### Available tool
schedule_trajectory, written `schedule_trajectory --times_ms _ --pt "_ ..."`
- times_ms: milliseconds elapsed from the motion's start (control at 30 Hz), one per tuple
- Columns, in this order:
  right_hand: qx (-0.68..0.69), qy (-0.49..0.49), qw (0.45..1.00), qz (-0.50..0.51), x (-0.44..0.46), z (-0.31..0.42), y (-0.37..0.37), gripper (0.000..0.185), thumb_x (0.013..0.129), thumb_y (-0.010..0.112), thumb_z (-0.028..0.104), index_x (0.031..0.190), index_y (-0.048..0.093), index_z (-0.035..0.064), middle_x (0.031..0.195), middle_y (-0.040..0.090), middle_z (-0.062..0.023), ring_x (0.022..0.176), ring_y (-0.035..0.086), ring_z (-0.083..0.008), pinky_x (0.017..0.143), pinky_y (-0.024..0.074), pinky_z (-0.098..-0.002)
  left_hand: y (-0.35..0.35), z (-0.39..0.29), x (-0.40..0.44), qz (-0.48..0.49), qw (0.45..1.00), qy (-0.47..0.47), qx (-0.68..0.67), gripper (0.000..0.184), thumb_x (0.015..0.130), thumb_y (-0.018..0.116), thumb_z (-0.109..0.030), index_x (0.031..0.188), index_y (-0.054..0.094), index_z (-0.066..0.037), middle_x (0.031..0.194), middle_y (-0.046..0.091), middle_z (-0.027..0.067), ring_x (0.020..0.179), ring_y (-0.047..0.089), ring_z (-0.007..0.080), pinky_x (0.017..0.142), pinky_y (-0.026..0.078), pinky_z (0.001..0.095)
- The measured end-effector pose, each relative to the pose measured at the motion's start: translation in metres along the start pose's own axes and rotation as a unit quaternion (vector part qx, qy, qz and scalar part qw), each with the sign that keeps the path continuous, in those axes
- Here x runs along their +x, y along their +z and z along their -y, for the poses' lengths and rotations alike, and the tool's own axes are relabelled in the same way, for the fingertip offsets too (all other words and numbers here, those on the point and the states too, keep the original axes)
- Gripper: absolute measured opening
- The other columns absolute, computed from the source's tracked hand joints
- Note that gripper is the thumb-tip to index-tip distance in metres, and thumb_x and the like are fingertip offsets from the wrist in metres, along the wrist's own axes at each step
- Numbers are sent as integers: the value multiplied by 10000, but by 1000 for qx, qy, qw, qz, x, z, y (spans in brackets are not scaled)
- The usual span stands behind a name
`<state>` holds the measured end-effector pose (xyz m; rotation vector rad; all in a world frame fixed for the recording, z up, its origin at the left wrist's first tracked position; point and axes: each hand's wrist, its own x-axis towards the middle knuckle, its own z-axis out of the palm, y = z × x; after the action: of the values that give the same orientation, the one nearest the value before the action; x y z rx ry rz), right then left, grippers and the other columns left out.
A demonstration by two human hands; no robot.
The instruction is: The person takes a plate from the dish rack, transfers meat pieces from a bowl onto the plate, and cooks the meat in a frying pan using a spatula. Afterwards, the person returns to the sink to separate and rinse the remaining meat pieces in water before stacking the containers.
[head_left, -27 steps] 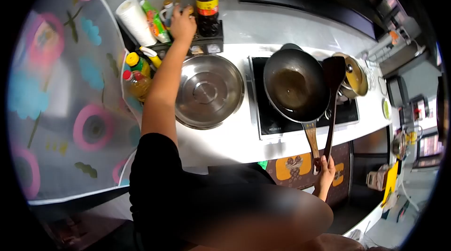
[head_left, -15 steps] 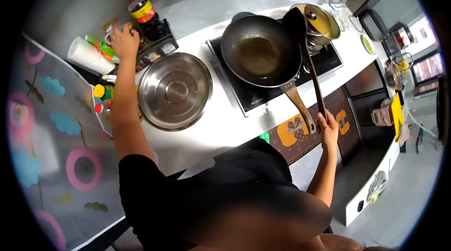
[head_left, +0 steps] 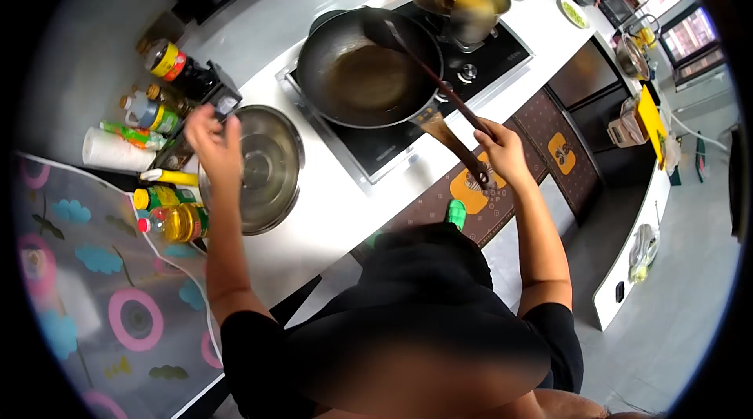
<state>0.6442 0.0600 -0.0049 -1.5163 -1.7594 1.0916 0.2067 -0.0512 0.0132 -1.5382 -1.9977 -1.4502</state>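
My right hand is wrapped round the long dark handle of a spatula. The spatula's black head hangs over the far right part of a black wok; I cannot tell whether it touches the wok. A brownish liquid film lies in the wok's bottom, and its wooden handle points toward me, just left of my right hand. My left hand is in the air with fingers apart, holding nothing. Below it is a round steel lid, partly hidden by the hand, near several seasoning bottles.
A gas stove bears the wok and a lidded pot. Along the left wall stand a soy sauce bottle, a paper roll and an oil bottle. A plate of green food is at the far right of the counter.
My left hand has drawn back from the bottles toward the lid, its fingers free. My right hand has swung the spatula's head leftward over the wok. The view has shifted.
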Motion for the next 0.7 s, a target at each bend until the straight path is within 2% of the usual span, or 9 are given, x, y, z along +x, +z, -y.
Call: schedule_trajectory --times_ms 100,200,300,333,400,467,533,600,700 --pt "-71 -103 992 23 16 -9 5 284 826 541 144 1096 587 71 961 629 -159 892 609 -307 769 461 -358 20 -47 -75 112 986 -65 -104 426 769 615 -64 1166 461 -55 1203 422 80 851 473 147 665 423 241" --pt "-140 -123 979 83 47 -30 -8 234 800 560 207 993 624 92 824 623 -176 803 594 -343 716 457 -421 56 -112 -122 110 960 -124 -226 418 801 547 -29 1193 410 16 1258 372 102 878 455 150 739 441 276" --pt "125 -85 981 125 66 -60 -20 208 806 603 239 882 645 49 673 599 -75 606 562 -180 578 449 -309 92 -173 -127 70 934 -171 -305 387 832 516 -64 1192 404 22 1261 390 105 850 452 121 719 411 224" --pt "267 11 937 225 68 -59 -39 228 840 587 248 908 634 35 619 528 -17 483 443 -87 433 362 -236 100 -205 -121 52 937 -157 -307 380 839 510 -74 1191 405 21 1256 403 106 844 458 118 700 407 218" --pt "500 119 782 351 62 -73 -87 233 881 537 233 990 592 35 590 454 19 402 311 -32 354 222 -182 123 -259 -114 59 940 -120 -313 345 876 474 -108 1196 413 5 1207 477 97 850 476 100 685 392 217" --pt "577 140 703 391 61 -97 -135 279 914 477 223 1109 519 27 559 334 59 391 198 -11 340 145 -170 146 -304 -103 96 936 -88 -327 326 845 491 -67 1158 440 7 1227 446 122 841 476 117 674 406 214" --pt "638 88 653 398 62 -127 -194 366 927 435 317 1125 505 18 559 330 54 377 224 -10 330 173 -159 178 -340 -88 141 930 -57 -334 300 835 507 -64 1127 471 -3 1201 463 117 840 483 110 683 407 210" --pt "673 84 647 347 53 -159 -258 416 921 426 379 1119 508 22 563 340 48 370 228 -11 328 180 -157 209 -370 -80 198 909 -82 -358 303 827 529 -62 1121 480 -5 1190 469 107 833 489 105 688 407 207" --pt "671 27 713 202 35 -193 -354 452 923 384 435 1125 497 46 559 338 41 375 229 -22 335 176 -157 264 -421 -71 288 885 -84 -356 314 820 564 -105 1109 498 -1 1155 499 92 816 490 97 673 406 210"
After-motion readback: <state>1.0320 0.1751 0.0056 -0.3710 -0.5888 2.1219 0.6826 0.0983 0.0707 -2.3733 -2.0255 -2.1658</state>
